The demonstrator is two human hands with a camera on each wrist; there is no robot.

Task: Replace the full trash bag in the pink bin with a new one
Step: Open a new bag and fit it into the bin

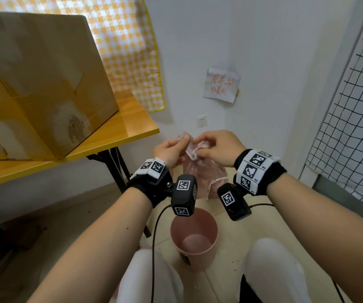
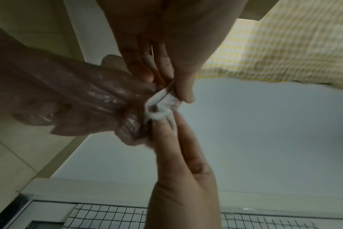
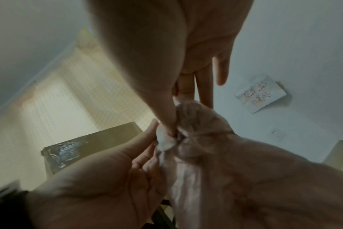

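Both hands raised in front of the chest, above and beyond the pink bin [image 1: 193,239]. Left hand [image 1: 170,150] and right hand [image 1: 218,149] meet at the gathered mouth of a translucent pink trash bag [image 1: 200,171]; the fingers [image 2: 183,86] of the left hand pinch a bunched white drawstring [image 2: 159,106] at the neck, and the right hand's fingers [image 2: 166,128] pinch the same bunch from the other side. Bag body hangs below the hands, crumpled; whether it touches the floor is hidden. A loose loop of white string [image 1: 214,184] trails down its side.

Bin stands upright on the tiled floor [image 1: 252,226] between the person's knees; inside looks bare pink, no liner visible at the rim.

Surroundings: wooden desk [image 1: 119,132] to the left carrying a large cardboard box [image 1: 40,88], its black legs just left of the bag. Yellow checked cloth [image 1: 132,51] hangs on the wall behind. Paper note [image 1: 222,85] with red handwriting and a wall socket [image 1: 202,121] on the white wall beyond the hands. Black wire grid panel [image 1: 350,117] at right. Wrist cameras and their cables partly block the view of the bag's lower half.
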